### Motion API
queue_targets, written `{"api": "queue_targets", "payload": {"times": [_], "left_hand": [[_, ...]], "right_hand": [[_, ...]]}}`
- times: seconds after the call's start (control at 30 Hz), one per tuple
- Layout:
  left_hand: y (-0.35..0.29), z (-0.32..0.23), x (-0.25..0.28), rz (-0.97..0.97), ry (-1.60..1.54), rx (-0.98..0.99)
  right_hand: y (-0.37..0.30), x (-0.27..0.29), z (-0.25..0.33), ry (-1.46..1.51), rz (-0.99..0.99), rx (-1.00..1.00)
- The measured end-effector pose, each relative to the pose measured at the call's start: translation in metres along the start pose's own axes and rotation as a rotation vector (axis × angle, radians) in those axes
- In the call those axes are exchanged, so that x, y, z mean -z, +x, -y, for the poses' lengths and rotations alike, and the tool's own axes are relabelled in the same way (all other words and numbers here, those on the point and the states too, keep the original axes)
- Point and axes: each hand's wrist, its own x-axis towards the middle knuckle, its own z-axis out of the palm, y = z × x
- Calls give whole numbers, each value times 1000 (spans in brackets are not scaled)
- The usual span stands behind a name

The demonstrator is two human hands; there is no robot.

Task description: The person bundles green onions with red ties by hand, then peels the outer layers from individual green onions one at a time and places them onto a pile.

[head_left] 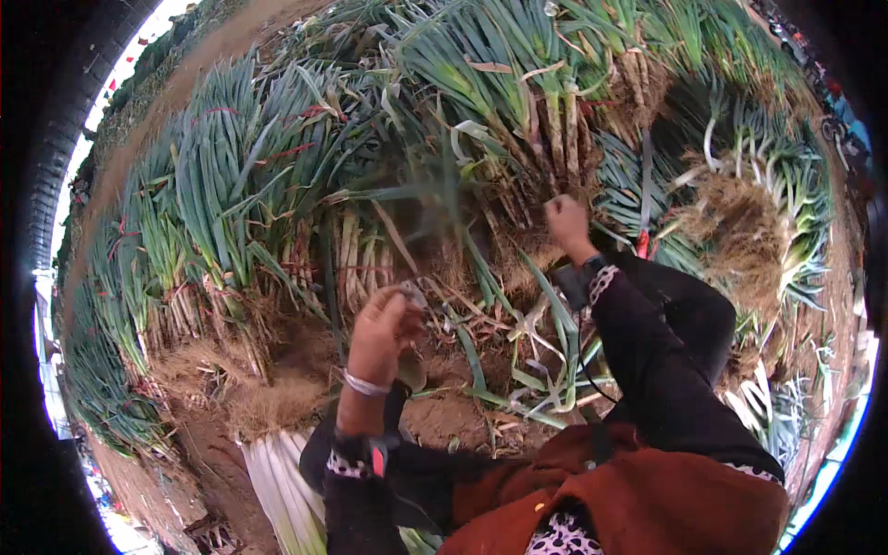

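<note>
My left hand (377, 335), a pale band at its wrist, is raised at the middle with its fingers curled closed. A small pale, greyish bit shows at its fingertips, too small to name. Farther forward and to the right, my right hand (568, 224) is closed in a fist beside the root ends of long green onions (555, 139). Whatever it grips, if anything, is hidden. Between the hands a green leaf (435, 199) is smeared by motion. Loose leaves and stripped skins (541, 338) lie on the soil below.
Tied bundles of green onions (213, 185) with red ties stand at the left. A bundle with a thick root mass (735, 231) lies at the right. White stalks (282, 486) lie at the lower left. A dark strap (647, 185) runs at the right.
</note>
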Motion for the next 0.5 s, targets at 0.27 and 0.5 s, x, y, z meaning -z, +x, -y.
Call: {"api": "queue_targets", "payload": {"times": [0.27, 0.5], "left_hand": [[5, 10, -9, 149, 121, 71], [29, 52, -26, 113, 208, 127]], "right_hand": [[109, -12, -75, -367, 58, -110], [0, 39, 25, 60, 65, 16]]}}
